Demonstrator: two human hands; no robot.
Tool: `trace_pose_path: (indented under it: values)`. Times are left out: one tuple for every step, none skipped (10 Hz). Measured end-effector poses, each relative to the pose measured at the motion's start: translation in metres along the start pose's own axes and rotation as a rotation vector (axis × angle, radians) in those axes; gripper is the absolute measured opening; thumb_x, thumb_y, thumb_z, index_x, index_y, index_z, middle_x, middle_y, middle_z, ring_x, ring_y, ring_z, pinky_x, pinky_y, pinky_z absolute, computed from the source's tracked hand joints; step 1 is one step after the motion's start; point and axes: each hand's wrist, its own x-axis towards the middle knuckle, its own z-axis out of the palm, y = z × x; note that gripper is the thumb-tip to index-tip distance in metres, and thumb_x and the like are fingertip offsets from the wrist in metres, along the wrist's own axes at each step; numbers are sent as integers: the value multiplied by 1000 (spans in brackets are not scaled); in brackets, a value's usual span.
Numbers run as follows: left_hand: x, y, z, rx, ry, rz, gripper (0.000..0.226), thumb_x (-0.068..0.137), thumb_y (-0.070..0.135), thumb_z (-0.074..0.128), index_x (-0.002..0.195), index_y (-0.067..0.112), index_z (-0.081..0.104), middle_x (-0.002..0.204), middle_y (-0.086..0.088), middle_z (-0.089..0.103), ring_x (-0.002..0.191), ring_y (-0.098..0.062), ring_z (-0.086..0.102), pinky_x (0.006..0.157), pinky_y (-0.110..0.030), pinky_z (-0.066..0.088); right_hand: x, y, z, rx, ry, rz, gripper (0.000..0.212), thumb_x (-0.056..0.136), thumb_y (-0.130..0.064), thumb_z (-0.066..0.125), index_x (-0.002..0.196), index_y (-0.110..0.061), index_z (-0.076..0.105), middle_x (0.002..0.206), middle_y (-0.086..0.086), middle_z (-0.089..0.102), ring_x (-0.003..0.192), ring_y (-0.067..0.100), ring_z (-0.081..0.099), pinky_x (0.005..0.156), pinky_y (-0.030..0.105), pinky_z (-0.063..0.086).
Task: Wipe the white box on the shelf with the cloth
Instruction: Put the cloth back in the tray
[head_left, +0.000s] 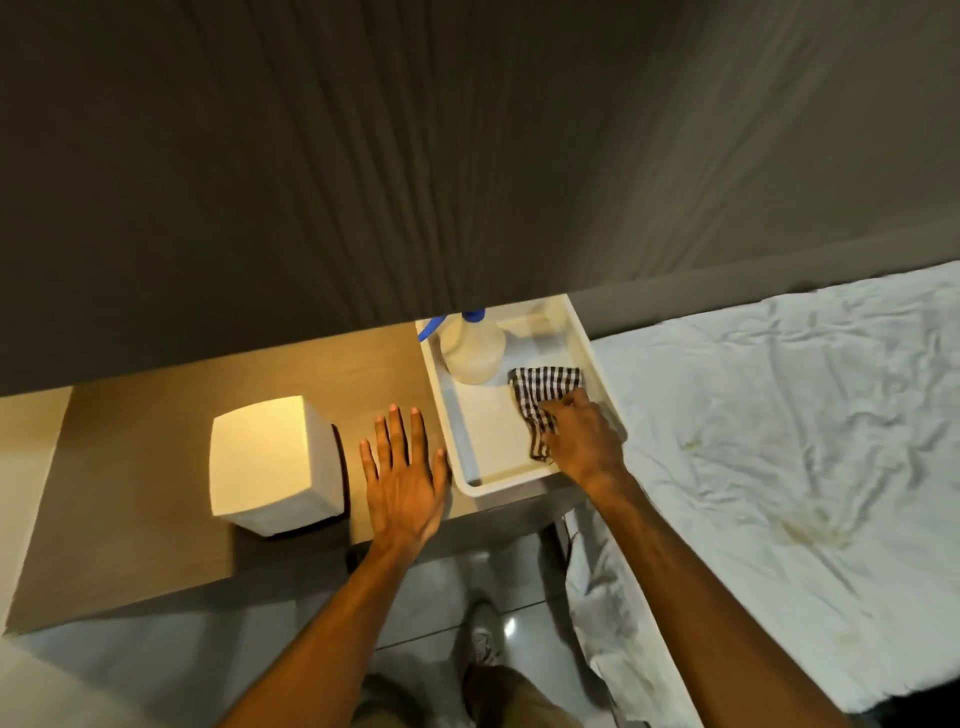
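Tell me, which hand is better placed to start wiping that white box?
The right hand: it already grips the checked cloth in the tray. The left hand lies flat and empty beside the white box.

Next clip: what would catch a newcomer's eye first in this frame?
The checked cloth stands out, gripped by the right hand inside a white tray at the shelf's right end, beside a spray bottle. To the left, the white box sits warmly lit on the wooden shelf, with the left hand flat and open between them.
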Motion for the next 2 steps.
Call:
trace_pose_path:
  values:
    - [4, -6, 6, 19, 14, 5, 73, 103, 56, 11, 166, 21, 3, 176, -11, 3, 163, -33, 4, 132, -58, 9, 3, -7, -1, 2, 5, -1, 53, 97, -24, 68, 147, -22, 51, 161, 10, 36, 140, 34, 48, 113, 51, 51]
    - [5, 0, -1, -3, -6, 6, 72, 104, 56, 12, 166, 21, -4, 176, -11, -6, 163, -32, -6, 132, -57, 3, -13, -8, -8, 45, 52, -1, 57, 97, -32, 69, 149, -23, 48, 163, 8, 36, 142, 33, 47, 114, 51, 48]
